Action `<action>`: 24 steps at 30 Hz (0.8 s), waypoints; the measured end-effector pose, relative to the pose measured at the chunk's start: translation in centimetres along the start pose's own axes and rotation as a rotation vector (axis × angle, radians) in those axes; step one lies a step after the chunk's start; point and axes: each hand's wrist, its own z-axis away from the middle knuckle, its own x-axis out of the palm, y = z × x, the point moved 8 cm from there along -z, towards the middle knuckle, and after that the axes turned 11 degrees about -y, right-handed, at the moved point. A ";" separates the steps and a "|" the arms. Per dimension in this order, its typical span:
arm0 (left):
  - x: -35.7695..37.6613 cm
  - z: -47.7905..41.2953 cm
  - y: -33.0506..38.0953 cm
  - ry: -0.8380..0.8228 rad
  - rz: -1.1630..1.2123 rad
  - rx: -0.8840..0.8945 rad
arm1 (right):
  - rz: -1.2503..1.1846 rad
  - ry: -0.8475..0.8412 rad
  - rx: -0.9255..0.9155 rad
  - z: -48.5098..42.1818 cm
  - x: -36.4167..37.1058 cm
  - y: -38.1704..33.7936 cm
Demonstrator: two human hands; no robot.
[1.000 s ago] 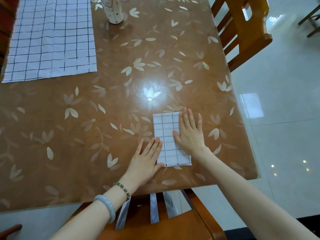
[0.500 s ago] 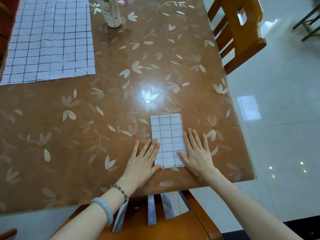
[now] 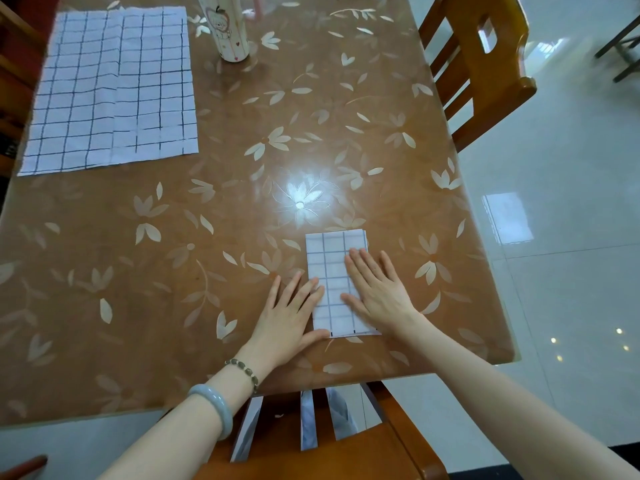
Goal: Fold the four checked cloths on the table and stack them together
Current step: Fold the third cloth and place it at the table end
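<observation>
- Folded cloth [image 3: 329,268]: a narrow checked packet lying under and between both sets of fingers, near the table [image 3: 242,161] edge closest to the person.
- Right hand [image 3: 379,292]: fingers straight and together, palm down on the packet's right half, grasping nothing. Half a second ago it lay beside the packet's right edge, off the fabric; a second ago it was on the fabric. Reads as repeated smoothing strokes.
- Left hand [image 3: 289,317]: fingers released and flat, tips just over the packet's left edge, thumb at its near left corner. Same place as in both earlier views; it seems to pin the packet while the other hand strokes.
- Packet keeps its shape and spot throughout. Layered edges show beyond the right fingertips.
- Judgement: this cloth is folded and being pressed flat; the creasing step looks about done.
- Flat cloth [image 3: 110,91]: spread open, well apart, far beyond the left fingertips. Whether more lie under it, cannot tell. Folding work remains.
- Cup [image 3: 230,32] stands beside that cloth; chair [image 3: 485,64] beyond the right fingers, past the table edge.
</observation>
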 end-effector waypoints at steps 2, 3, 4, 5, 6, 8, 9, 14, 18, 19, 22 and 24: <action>0.0 0.1 -0.1 -0.003 0.018 0.004 | -0.028 -0.008 0.052 0.7 0.6 1.5; -0.1 0.1 -0.1 0.001 0.036 0.004 | -0.045 -0.008 0.070 1.0 0.8 2.1; -0.3 0.1 -0.1 0.007 0.067 0.004 | -0.056 0.003 0.077 1.3 0.8 2.4; -0.8 0.0 -0.1 0.024 0.106 0.002 | -0.074 0.023 0.074 1.5 0.6 2.4; -1.4 -0.2 -0.1 0.049 0.147 -0.001 | -0.112 0.044 0.069 1.6 0.1 2.1; -3.6 -1.1 -0.2 0.153 0.224 -0.004 | -0.260 0.132 0.088 2.0 -1.3 1.7; -4.9 -1.8 -0.6 0.215 0.275 -0.019 | -0.353 0.197 0.106 2.4 -2.1 1.6; -8.8 -7.6 -2.5 0.200 0.382 -0.080 | -0.611 0.288 0.180 3.9 -2.5 1.8; -9.8 -11.6 -2.7 0.066 0.265 -0.073 | -0.795 0.271 0.211 4.7 -1.5 2.5; -9.8 -12.1 -2.7 0.038 0.240 -0.070 | -0.832 0.272 0.214 5.0 -1.4 2.7; -9.8 -12.8 -2.7 -0.015 0.216 -0.078 | -0.915 0.273 0.233 5.2 -1.3 3.3; -9.8 -12.9 -2.7 -0.041 0.250 -0.094 | -0.931 0.268 0.253 4.9 -1.1 3.7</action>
